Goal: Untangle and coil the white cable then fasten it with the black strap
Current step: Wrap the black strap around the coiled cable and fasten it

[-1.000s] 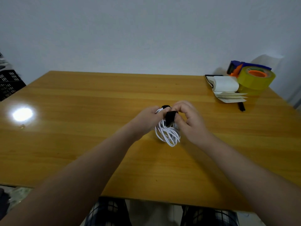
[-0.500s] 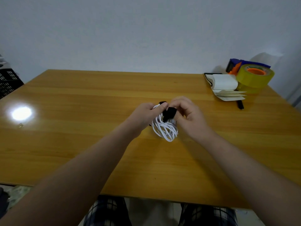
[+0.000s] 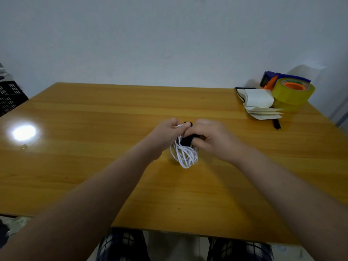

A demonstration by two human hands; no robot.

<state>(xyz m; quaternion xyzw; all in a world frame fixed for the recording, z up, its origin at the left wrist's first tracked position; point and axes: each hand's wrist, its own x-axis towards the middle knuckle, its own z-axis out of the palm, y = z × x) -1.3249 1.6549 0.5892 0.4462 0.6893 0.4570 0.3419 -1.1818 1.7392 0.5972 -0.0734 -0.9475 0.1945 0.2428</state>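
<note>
Wooden tabletop (image 3: 94, 166), both hands meeting just above its middle: left hand (image 3: 165, 136) has its grip pinched on the top of the white cable (image 3: 185, 157), and right hand (image 3: 212, 140) has its grip curled round the black strap (image 3: 186, 141) at the bundle's waist. Cable hangs as a gathered coil with the strap across it, so I judge the coiling done and the fastening in hand. Next move likely calls for drawing the strap snug and pressing it closed while the left pinch holds the loops; fingers hide whether it has closed.

White cable (image 3: 185, 155), black strap (image 3: 186, 141); yellow tape roll (image 3: 293, 97), orange core (image 3: 294, 87); trousers (image 3: 122, 243) seemingly plaid.
</note>
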